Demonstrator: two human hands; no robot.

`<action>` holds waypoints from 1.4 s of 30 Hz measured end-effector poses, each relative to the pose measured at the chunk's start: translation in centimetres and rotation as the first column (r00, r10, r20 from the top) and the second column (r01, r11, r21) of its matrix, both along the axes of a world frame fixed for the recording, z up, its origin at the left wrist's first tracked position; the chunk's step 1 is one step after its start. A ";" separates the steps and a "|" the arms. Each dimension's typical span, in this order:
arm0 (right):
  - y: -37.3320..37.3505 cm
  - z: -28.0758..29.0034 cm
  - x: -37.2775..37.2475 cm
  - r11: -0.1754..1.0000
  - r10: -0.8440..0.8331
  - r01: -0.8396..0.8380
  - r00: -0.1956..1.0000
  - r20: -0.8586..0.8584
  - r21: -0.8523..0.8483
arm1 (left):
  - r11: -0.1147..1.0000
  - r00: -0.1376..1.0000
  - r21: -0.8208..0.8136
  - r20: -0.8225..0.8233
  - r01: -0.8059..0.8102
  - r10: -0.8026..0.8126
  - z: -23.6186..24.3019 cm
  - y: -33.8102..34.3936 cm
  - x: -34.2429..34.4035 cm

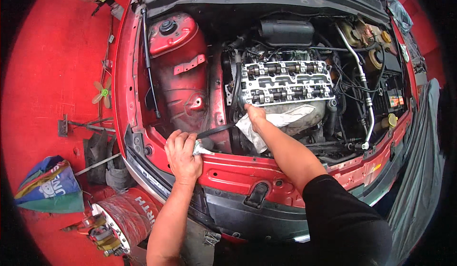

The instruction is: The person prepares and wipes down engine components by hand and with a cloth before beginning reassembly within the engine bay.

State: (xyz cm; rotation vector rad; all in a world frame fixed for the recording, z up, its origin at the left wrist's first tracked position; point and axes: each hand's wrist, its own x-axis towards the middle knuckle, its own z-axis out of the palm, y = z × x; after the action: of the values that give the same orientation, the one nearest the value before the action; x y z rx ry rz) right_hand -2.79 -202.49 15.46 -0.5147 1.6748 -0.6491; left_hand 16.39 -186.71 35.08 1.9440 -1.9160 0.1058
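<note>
My left hand is bent over the red front panel of the car, with a crumpled white-and-green cloth poking out between thumb and index finger. A flat black strip runs from beside its fingertips toward the engine. My right hand reaches to the near left corner of the engine's cylinder head, its fingers together and their tips mostly hidden. Beneath that hand a white cloth drapes over the engine's front. Two rows of camshaft lobes lie exposed in the head.
A thin black strut stands at the bay's left side. Hoses, a silver pipe and a battery crowd the right. On the red floor are a drum, a colourful cloth and dark parts. Grey sheeting covers the right fender.
</note>
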 end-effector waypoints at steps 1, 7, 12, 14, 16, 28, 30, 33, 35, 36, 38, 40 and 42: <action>0.0 -0.3 -0.2 1.000 0.000 0.000 1.000 0.021 0.007 | 1.000 1.000 0.003 0.001 0.001 -0.001 -0.1 0.1 0.1; -0.2 -3.5 -0.6 0.999 0.034 -0.034 0.999 -0.003 -0.016 | 1.000 1.000 0.020 0.001 0.009 -0.009 -0.2 -0.1 0.0; 0.2 -2.4 0.1 0.994 0.104 -0.106 0.990 -0.097 -0.017 | 0.999 1.000 0.042 0.014 -0.003 0.002 -0.2 0.3 0.4; 0.1 -1.1 0.3 0.998 0.066 -0.066 0.992 -0.110 0.000 | 0.999 1.000 0.044 0.011 -0.002 0.001 -0.1 0.2 0.3; 0.1 -1.1 0.2 0.999 0.036 -0.036 0.992 -0.121 0.001 | 0.999 1.000 0.033 0.012 0.004 -0.004 -0.1 0.1 0.2; 1.6 -4.9 -10.2 0.984 -0.055 0.103 0.954 0.294 -0.149 | 1.000 1.000 0.003 -0.004 0.031 -0.031 -0.2 0.0 0.2; 1.9 -3.0 -7.3 0.894 0.018 0.048 0.990 0.142 -0.446 | 1.000 1.000 0.009 0.003 0.027 -0.027 -0.2 -0.1 0.2; 2.7 0.7 -3.0 0.671 0.396 -0.534 0.844 -0.360 -0.514 | 1.000 1.000 0.019 0.003 0.024 -0.024 -0.1 0.0 0.3; 2.7 1.2 -3.1 0.366 0.369 -0.764 0.644 -0.670 -0.532 | 1.000 1.000 0.016 -0.003 0.026 -0.026 0.0 0.1 0.4; 2.2 1.6 -4.0 0.243 0.386 -0.886 0.462 -0.799 -0.395 | 1.000 1.000 0.015 -0.005 0.025 -0.025 0.1 0.0 0.5; 2.2 1.2 -4.9 0.123 0.378 -0.966 0.259 -0.889 -0.229 | 1.000 1.000 0.013 -0.016 0.017 -0.017 0.1 0.0 0.3; 2.3 0.8 -5.6 -0.010 0.324 -0.997 0.067 -0.944 -0.074 | 1.000 1.000 0.022 -0.020 0.015 -0.015 0.2 0.0 0.3; 1.7 0.2 -5.9 -0.034 0.313 -0.999 0.020 -0.949 -0.032 | 0.999 1.000 0.042 -0.018 0.022 -0.021 0.2 0.0 0.3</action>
State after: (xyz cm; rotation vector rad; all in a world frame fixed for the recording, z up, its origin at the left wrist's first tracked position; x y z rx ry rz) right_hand -8.73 -200.81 15.70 -2.6587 1.1696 -0.1143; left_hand 16.71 -186.72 35.32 1.9438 -1.9421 0.0426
